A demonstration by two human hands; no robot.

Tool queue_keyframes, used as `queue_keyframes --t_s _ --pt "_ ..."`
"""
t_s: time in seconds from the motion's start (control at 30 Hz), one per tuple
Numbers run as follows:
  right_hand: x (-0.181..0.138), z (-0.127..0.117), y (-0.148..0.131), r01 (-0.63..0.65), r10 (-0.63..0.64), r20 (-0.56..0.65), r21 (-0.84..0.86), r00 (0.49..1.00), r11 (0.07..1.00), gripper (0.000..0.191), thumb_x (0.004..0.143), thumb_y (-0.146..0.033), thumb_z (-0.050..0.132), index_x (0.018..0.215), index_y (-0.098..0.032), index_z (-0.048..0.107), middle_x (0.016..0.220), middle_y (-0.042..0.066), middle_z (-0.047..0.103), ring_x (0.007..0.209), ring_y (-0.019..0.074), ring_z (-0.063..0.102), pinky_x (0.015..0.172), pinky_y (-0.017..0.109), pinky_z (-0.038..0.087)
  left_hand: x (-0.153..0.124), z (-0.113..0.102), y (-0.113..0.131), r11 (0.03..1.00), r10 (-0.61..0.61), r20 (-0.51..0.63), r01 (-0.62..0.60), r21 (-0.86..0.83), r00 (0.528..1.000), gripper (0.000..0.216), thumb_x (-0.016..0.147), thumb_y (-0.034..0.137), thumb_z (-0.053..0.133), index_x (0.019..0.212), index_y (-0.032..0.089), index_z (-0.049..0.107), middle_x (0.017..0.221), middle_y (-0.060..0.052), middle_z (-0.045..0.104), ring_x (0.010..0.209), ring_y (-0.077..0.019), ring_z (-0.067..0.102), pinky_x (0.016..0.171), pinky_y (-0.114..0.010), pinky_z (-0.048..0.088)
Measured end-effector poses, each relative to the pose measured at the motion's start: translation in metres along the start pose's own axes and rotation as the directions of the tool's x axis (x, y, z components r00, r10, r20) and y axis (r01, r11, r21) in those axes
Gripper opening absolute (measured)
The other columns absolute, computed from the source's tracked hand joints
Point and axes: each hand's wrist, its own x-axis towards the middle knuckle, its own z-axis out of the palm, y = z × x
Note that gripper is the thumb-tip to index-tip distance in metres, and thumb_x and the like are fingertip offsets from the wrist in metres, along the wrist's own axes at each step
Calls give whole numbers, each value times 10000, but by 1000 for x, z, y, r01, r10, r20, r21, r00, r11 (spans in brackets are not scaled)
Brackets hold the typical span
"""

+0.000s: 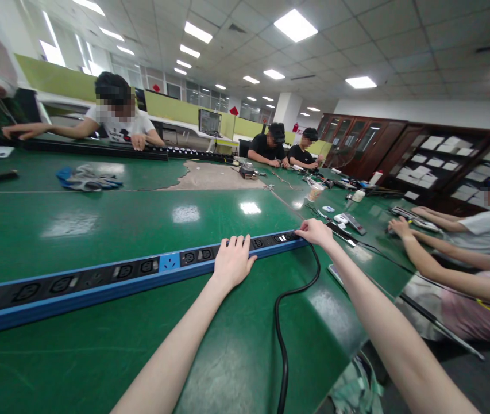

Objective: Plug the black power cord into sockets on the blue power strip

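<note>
Cable (280,322): black, lower centre, running up to the strip's right end.
Left hand (232,262): fingers flat, spread on the power strip (98,282).
Right hand (315,232): fingers curled over the strip's right end.
Bench (98,224): green.
Co-workers: seated, upper frame.

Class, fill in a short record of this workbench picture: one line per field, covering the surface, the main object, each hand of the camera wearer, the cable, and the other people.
surface: green table
main object: long blue power strip lying flat
left hand: resting flat on the strip, fingers spread
right hand: touching the strip's right end
cable: black cable runs from that end off the near edge
others: people seated at the far and right sides
</note>
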Motion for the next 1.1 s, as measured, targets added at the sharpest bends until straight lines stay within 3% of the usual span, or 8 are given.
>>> queue_keyframes --t_s 0.1,0.2,0.3,0.37,0.47,0.53,0.8,1.1 --pt "-4 3 -3 -11 11 -17 12 1000 1000 350 885 -585 669 977 -265 777 1052 86 782 1024 273 721 842 350 517 0 0 -1 1000 4 -6 -4 7 1000 647 1038 547 446 1554 158 494 1410 -200 628 1277 -343 542 1094 -492 371" --pt "-11 -3 -4 -56 60 -149 28 987 998 361 934 -569 604 985 -245 756 1041 105 774 1000 288 717 833 364 512 -1 0 -1 1000 6 -9 -6 15 1000 650 1038 553 446 1547 153 501 1407 -194 631 1275 -340 541 1091 -489 373" --pt "-9 -31 5 -92 129 -369 118 920 989 410 971 -590 537 1032 -227 719 1044 120 765 972 290 706 803 359 502 -1 0 -1 1000 17 -18 -16 16 1000 659 1037 553 450 1550 141 496 1404 -192 635 1271 -338 541 1090 -484 375" --pt "-2 -56 16 -41 115 -418 182 901 983 424 969 -606 537 1051 -222 698 1010 113 767 938 278 701 781 344 492 -1 0 -1 1000 13 -20 -12 13 1000 662 1035 551 455 1555 143 491 1407 -192 633 1274 -340 538 1092 -488 372" --pt "9 -80 35 12 77 -355 243 932 970 408 973 -590 542 1085 -217 663 928 87 770 802 242 694 719 321 474 -1 0 -2 1000 -4 -12 4 6 1000 659 1032 550 460 1557 153 490 1407 -193 633 1280 -344 536 1095 -494 366" --pt "13 -79 46 47 28 -306 233 952 971 388 972 -567 560 1116 -215 637 875 67 770 770 234 689 694 308 460 -1 1 -2 1000 -2 -9 2 2 1000 663 1032 552 460 1558 149 490 1402 -196 634 1281 -345 537 1096 -492 363" --pt "19 -19 77 248 -249 14 80 968 966 292 999 -477 580 1061 -202 657 969 73 792 846 205 718 680 264 436 0 4 -2 1000 7 -24 -7 2 1000 664 1038 554 445 1550 134 494 1385 -201 638 1275 -342 541 1096 -488 361" --pt "28 -15 55 273 -265 67 -201 962 941 321 944 -537 632 1008 -233 714 1093 95 760 972 250 712 745 288 471 0 4 -1 1000 15 -26 -15 8 1000 643 1042 543 441 1548 151 497 1433 -191 620 1288 -336 535 1102 -482 362"
